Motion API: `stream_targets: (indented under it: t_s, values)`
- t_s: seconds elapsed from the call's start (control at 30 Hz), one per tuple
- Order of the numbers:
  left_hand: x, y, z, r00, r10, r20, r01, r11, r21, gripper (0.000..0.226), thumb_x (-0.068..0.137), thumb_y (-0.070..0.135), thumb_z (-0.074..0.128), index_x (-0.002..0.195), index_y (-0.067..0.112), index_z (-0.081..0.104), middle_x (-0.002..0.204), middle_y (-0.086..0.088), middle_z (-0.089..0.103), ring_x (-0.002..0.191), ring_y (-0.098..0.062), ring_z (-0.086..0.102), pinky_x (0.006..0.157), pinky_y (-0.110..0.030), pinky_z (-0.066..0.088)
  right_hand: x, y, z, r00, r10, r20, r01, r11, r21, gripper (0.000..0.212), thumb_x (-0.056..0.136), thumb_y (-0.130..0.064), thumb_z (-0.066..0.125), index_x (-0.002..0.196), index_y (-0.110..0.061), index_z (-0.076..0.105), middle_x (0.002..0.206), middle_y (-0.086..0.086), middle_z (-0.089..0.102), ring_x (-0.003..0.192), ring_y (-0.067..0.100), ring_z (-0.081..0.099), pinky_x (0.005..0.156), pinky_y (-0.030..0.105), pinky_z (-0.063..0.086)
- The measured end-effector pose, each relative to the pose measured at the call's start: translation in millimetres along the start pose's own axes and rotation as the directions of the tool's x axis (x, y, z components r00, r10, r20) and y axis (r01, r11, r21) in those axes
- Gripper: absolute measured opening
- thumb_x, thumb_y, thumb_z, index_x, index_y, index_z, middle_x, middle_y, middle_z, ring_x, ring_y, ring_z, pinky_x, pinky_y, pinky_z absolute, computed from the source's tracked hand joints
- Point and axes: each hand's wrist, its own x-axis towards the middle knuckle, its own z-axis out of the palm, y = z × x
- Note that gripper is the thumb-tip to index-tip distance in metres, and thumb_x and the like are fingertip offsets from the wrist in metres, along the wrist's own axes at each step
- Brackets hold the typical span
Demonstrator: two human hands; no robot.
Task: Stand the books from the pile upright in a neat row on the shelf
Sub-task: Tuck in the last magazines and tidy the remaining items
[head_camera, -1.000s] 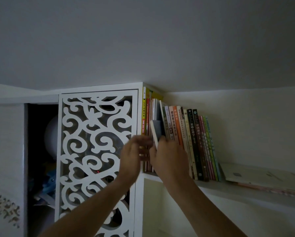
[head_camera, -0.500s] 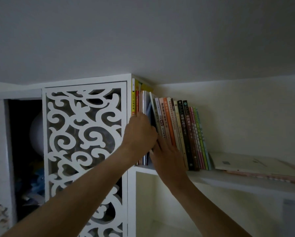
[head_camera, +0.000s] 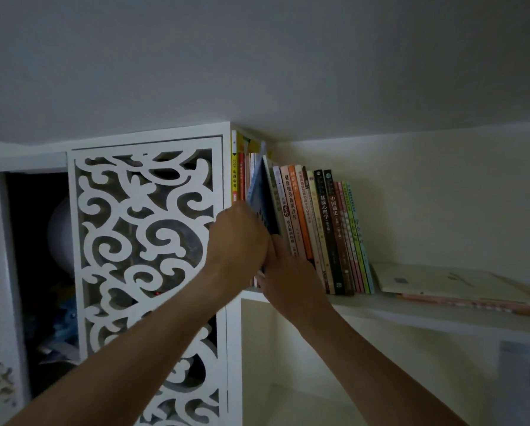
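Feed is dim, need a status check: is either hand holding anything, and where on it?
The left hand grips the light blue book at its lower front edge. The right hand lies flat against the leaning books, holding nothing.

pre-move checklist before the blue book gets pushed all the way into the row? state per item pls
1. Grip on blue book: left hand curls round its lower edge. Ok.
2. Gap held open: right hand presses against the leaning row. Ok.
3. Blue book upright: tilted, top leaning right. Not ok.
4. Blue book's foot on the shelf: hidden behind the hands. Cannot tell.
5. Row neat: spines to the right lean left. Not ok.
6. Pile finished: books lie flat on the right. Not ok.
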Motion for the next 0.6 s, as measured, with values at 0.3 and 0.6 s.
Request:
stream_targets:
  t_s: [0.3, 0.6]
  values:
    - [-19.4, -42.4, 62.1, 0.965, 0.055, -0.256, -0.154, 0.91, -0.386, 0.019, 0.11, 0.023, 0.039, 0.113, 0.008, 0.051, 0.112, -0.007, 0.056, 0.102, -0.021, 0.06, 0.076, -0.023, 0.054, -5.5, 14.2, 5.2, 0.923, 0.033, 0.384, -0.093, 0.986, 0.14, 0.077, 0.088, -0.042, 0.07, 0.151, -0.017, 0.032, 0.139, 0.002, 0.043, 0.105, 0.015, 0.061, 0.084, 0.027, 0.056]
    - [-25.8, -62.9, 132.5, 0.926, 0.152, -0.345, -0.29, 0.872, -0.395, 0.032, 0.112, 0.028, 0.033, 0.139, 0.014, 0.042, 0.135, -0.005, 0.048, 0.126, -0.014, 0.049, 0.104, -0.033, 0.05, -5.8, 68.4, -44.4, 0.808, 0.561, -0.181, -0.564, 0.825, 0.039, 0.066, 0.093, -0.036, 0.061, 0.149, -0.011, 0.037, 0.157, 0.021, 0.028, 0.144, 0.037, 0.031, 0.113, 0.052, 0.034]
